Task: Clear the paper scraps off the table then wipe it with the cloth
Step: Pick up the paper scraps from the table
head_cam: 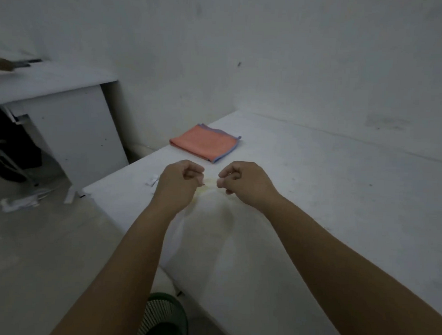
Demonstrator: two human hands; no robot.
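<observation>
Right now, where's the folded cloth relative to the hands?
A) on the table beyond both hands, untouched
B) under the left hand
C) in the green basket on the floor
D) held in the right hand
A: the folded orange cloth lies flat on the white table, beyond the left hand and right hand, and neither hand touches it.

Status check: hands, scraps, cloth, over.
Left hand and right hand curled over the table, contents unclear. Scraps by left hand, not yet cleared. Cloth folded, untouched, beyond the hands. Nothing in the way.
</observation>
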